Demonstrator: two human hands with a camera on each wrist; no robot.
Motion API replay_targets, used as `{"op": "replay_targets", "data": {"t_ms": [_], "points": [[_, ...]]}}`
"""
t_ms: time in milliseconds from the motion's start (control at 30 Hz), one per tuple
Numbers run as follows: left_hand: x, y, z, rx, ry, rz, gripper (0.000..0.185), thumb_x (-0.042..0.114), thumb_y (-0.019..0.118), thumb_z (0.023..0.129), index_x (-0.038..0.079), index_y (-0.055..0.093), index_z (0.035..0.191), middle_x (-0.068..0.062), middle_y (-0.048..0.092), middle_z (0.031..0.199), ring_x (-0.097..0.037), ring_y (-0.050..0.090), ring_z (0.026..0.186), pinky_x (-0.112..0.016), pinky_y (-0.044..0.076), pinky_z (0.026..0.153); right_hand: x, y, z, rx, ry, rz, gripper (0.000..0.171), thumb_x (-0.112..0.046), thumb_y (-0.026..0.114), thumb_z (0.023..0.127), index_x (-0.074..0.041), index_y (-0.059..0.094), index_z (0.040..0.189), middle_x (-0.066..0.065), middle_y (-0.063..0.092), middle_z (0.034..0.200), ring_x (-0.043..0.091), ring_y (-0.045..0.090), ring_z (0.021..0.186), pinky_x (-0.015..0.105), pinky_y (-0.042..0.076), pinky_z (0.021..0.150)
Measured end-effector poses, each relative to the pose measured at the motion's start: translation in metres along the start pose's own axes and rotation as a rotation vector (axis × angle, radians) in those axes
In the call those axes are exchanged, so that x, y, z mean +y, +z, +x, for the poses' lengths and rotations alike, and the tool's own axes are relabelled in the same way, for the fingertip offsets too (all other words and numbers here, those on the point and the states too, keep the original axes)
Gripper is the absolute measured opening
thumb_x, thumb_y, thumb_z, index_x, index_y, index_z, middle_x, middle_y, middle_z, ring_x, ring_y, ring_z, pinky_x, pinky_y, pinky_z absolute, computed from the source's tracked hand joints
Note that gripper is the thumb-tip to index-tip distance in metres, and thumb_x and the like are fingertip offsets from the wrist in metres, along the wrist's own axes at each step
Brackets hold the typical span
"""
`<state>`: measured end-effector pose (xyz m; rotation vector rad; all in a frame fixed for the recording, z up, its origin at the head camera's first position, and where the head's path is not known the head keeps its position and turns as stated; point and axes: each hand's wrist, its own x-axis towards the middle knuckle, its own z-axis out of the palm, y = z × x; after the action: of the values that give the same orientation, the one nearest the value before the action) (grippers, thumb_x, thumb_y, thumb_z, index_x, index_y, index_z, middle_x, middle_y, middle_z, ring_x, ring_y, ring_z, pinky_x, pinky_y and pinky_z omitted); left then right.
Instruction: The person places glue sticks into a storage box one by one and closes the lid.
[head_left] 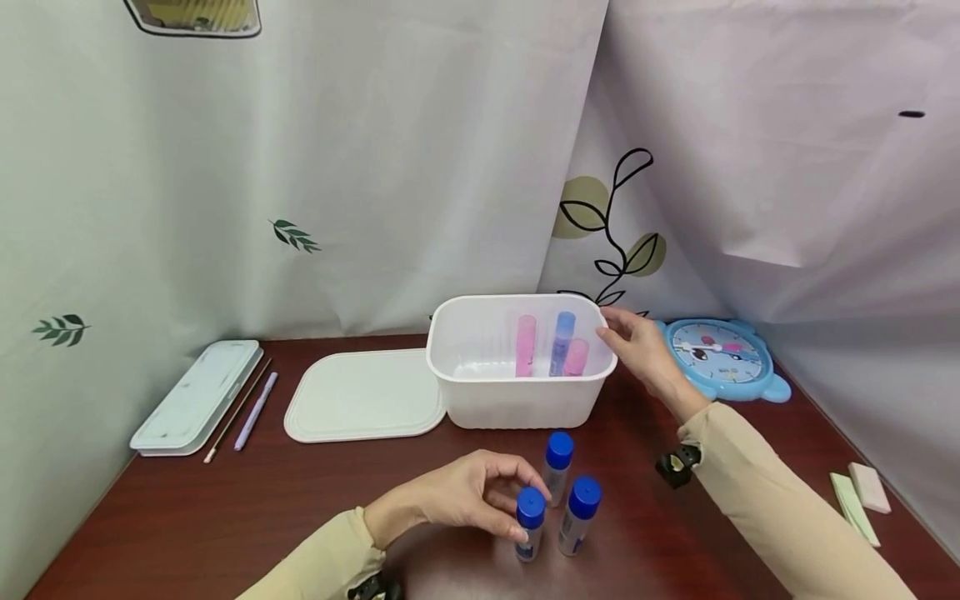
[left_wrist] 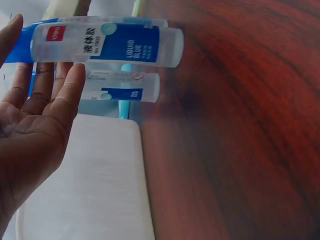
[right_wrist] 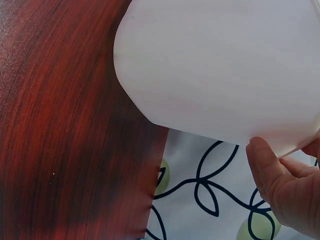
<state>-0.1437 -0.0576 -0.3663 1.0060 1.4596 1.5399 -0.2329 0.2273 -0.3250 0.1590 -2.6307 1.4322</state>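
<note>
- Looking at the left hand [head_left: 457,496] first: its fingertips pinch the blue cap of the nearest glue bottle [head_left: 529,523], which stands upright on the table [head_left: 225,517] right under that hand.
- Two more glue bottles sit just past its fingertips, one [head_left: 579,515] beside the pinched bottle and one [head_left: 557,467] a bit further off toward the tub [head_left: 517,392]. All three stand close together.
- The left wrist view shows the held bottle [left_wrist: 105,46] is clear plastic with a smooth label, so I'd guess light, stiff and a bit slick.
- My take: gripping the ribbed cap or wrapping the body below it is the safe hold, and since the bottles are tall and narrow, bumping the neighbours could tip them.
- The right hand [head_left: 637,346] has thumb and fingers closed on the tub's far right rim [right_wrist: 280,145], steadying it.
- The tub looks like thin white plastic, likely light and a little flexy at the rim.
- Inside the tub, near the right hand, there are two pink sticks [head_left: 526,345] and a blue-capped one [head_left: 561,342].
- The tub's lid [head_left: 363,394] lies flat beyond the left hand.
</note>
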Motion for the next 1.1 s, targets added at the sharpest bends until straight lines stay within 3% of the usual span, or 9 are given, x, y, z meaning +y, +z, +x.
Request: {"op": "replay_targets", "data": {"t_ms": [167, 333, 533, 733, 900, 1000, 1100], "points": [[-0.004, 0.002, 0.001, 0.006, 0.018, -0.002, 0.038, -0.01, 0.065, 0.081, -0.014, 0.05, 0.117, -0.044, 0.049, 0.114, -0.011, 0.066, 0.095, -0.027, 0.054, 0.081, 0.001, 0.0, 0.0, 0.002, -0.004, 0.0, 0.047, -0.016, 0.049, 0.098, 0.006, 0.039, 0.139, 0.028, 0.054, 0.125, 0.038, 0.054, 0.113, 0.048, 0.047, 0.094], [-0.005, 0.001, 0.001, 0.038, 0.04, 0.018, 0.036, -0.009, 0.066, 0.081, -0.014, 0.052, 0.113, -0.039, 0.055, 0.11, -0.008, 0.065, 0.092, -0.028, 0.054, 0.081, 0.001, 0.0, 0.0, 0.005, 0.0, 0.0, 0.047, -0.015, 0.049, 0.098, 0.006, 0.04, 0.138, 0.028, 0.054, 0.125, 0.038, 0.054, 0.112, 0.048, 0.047, 0.094], [0.016, -0.013, -0.002, 0.116, 0.066, 0.035, 0.04, 0.003, 0.071, 0.082, -0.014, 0.052, 0.113, -0.026, 0.061, 0.109, -0.009, 0.064, 0.09, -0.027, 0.055, 0.08, 0.0, 0.001, 0.0, 0.001, -0.004, 0.001, 0.046, -0.015, 0.05, 0.098, 0.006, 0.04, 0.138, 0.028, 0.055, 0.123, 0.038, 0.055, 0.112, 0.047, 0.048, 0.093], [0.071, -0.039, -0.003, 0.329, 0.149, 0.122, 0.045, 0.014, 0.076, 0.079, -0.01, 0.054, 0.111, -0.01, 0.067, 0.105, -0.013, 0.063, 0.091, -0.029, 0.053, 0.082, 0.0, -0.001, 0.001, 0.001, -0.005, 0.002, 0.047, -0.015, 0.049, 0.098, 0.006, 0.039, 0.139, 0.028, 0.054, 0.125, 0.039, 0.054, 0.113, 0.048, 0.047, 0.094], [0.11, -0.06, 0.007, 0.516, 0.225, 0.183, 0.037, 0.017, 0.073, 0.083, -0.001, 0.057, 0.111, -0.008, 0.066, 0.109, -0.015, 0.062, 0.097, -0.029, 0.052, 0.085, -0.001, 0.0, 0.0, -0.004, -0.002, 0.004, 0.048, -0.017, 0.049, 0.098, 0.006, 0.038, 0.139, 0.029, 0.053, 0.125, 0.039, 0.054, 0.113, 0.048, 0.047, 0.094], [0.117, -0.069, 0.02, 0.619, 0.216, 0.192, 0.028, 0.01, 0.067, 0.087, 0.002, 0.057, 0.112, -0.003, 0.066, 0.104, -0.015, 0.061, 0.095, -0.031, 0.052, 0.087, -0.001, 0.0, 0.0, -0.002, 0.0, 0.003, 0.048, -0.016, 0.049, 0.098, 0.006, 0.038, 0.139, 0.029, 0.053, 0.126, 0.039, 0.054, 0.113, 0.048, 0.047, 0.094], [0.112, -0.076, 0.035, 0.688, 0.192, 0.191, 0.024, 0.003, 0.063, 0.088, 0.001, 0.057, 0.111, 0.0, 0.064, 0.095, -0.012, 0.061, 0.088, -0.033, 0.052, 0.088, -0.001, 0.001, 0.0, 0.003, 0.0, -0.003, 0.047, -0.016, 0.05, 0.098, 0.006, 0.039, 0.138, 0.028, 0.054, 0.125, 0.038, 0.054, 0.113, 0.048, 0.047, 0.094]]}}
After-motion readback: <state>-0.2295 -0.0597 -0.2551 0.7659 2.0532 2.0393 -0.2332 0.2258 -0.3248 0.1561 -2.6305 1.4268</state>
